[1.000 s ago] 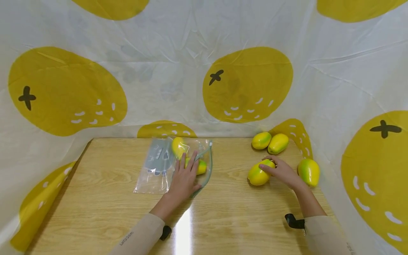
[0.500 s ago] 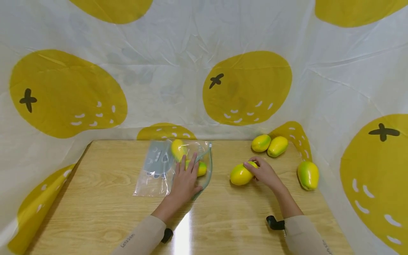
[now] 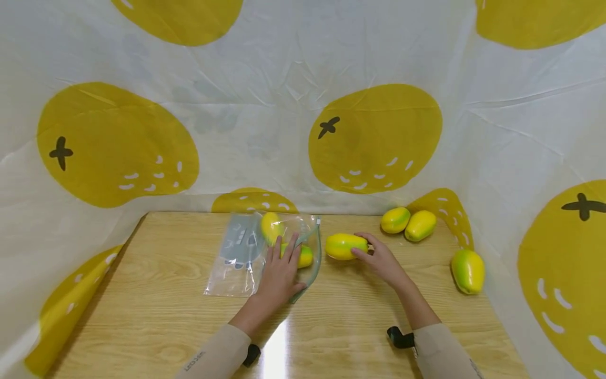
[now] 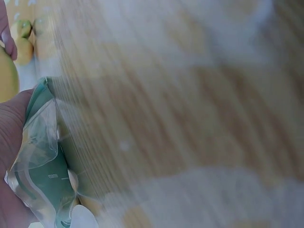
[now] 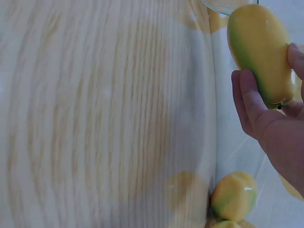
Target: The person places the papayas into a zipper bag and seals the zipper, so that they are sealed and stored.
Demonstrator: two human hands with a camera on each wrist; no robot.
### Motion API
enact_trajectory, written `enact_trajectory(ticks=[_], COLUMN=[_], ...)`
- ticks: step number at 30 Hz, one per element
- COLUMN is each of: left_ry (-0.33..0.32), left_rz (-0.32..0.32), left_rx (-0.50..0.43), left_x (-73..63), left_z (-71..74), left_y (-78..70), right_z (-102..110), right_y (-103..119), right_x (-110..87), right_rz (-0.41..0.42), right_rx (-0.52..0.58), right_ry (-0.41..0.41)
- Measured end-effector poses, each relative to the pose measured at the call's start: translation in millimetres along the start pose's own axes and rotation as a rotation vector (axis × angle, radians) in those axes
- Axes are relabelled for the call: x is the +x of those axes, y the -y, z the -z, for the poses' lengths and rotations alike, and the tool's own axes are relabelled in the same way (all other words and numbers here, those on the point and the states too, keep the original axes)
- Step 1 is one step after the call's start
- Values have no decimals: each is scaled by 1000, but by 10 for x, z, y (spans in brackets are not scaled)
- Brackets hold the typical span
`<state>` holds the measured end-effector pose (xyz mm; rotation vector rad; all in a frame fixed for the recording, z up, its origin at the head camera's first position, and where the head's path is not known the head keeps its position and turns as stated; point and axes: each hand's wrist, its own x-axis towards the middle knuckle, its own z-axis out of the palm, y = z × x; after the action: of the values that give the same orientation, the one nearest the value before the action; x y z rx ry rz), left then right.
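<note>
My left hand lies with extended fingers over a clear zip bag, its thumb near the greenish zip edge. Inside the bag are two yellow-green papayas, one toward the back and another partly hidden under the fingers. The left wrist view shows the bag's green-edged mouth standing partly raised beside the hand. Just right of that mouth, my right hand grips a papaya by its right end, thumb on the near side. In the right wrist view this papaya points away from the palm.
Two papayas, one beside the other, rest at the table's back right. Another papaya lies near the right edge. White fabric printed with yellow fruit surrounds the wooden table at the back and sides.
The right hand has carried its papaya left, from near the other loose fruit to beside the bag's mouth, and turned it sideways. The left hand stays on the bag.
</note>
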<state>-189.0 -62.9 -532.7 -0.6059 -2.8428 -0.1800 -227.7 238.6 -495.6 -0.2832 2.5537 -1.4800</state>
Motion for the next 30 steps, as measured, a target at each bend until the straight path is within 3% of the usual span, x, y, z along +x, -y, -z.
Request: enact_trajectory(ticks=[5, 14, 23, 30], left_ry=[9, 10, 12, -16], left_rz=[3, -11, -6, -14], left_rx=[-31, -10, -16, 1], left_x=[-13, -4, -2, 16], left_z=[-4, 39, 26, 58], left_y=[-2, 29, 14, 38], right_z=[-36, -203, -209, -272], right_y=[55, 198, 236, 297], right_x=[20, 89, -17, 65], right_rz=[-3, 137, 138, 87], right_rx=[22, -134, -180, -237], right_ry=[61, 35, 57, 85])
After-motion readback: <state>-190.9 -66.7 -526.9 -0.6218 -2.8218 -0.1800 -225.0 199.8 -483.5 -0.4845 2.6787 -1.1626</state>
